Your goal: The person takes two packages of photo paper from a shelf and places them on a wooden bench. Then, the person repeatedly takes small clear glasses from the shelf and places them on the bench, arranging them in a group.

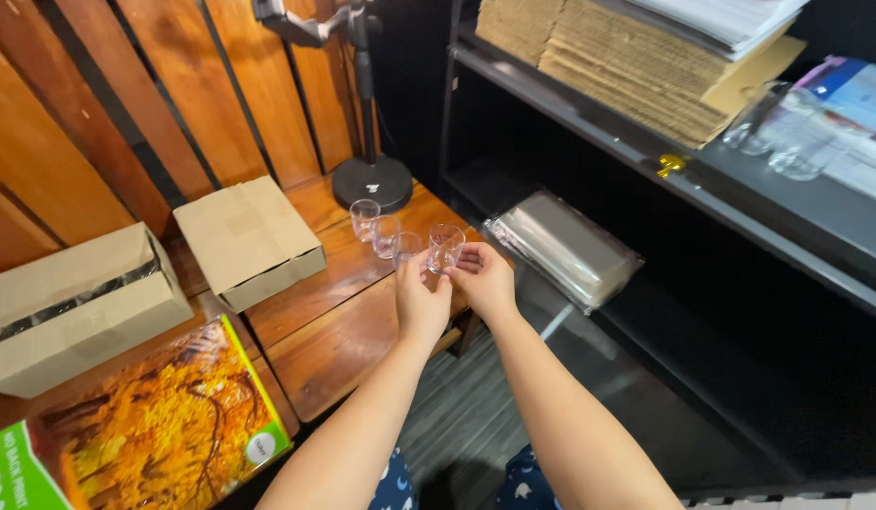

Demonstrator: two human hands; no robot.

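Both my hands meet over the right end of a wooden table. My left hand and my right hand together hold one small clear glass cup by their fingertips, just above the table top. Three more small clear cups stand in a row to its left: one at the back, one in the middle and one right beside my left fingers.
Two brown cardboard boxes sit on the table's left, with a flat box bearing an autumn-tree picture nearer me. A black round stand base is behind the cups. A black shelf unit at right holds cardboard sheets, glassware and a plastic-wrapped pack.
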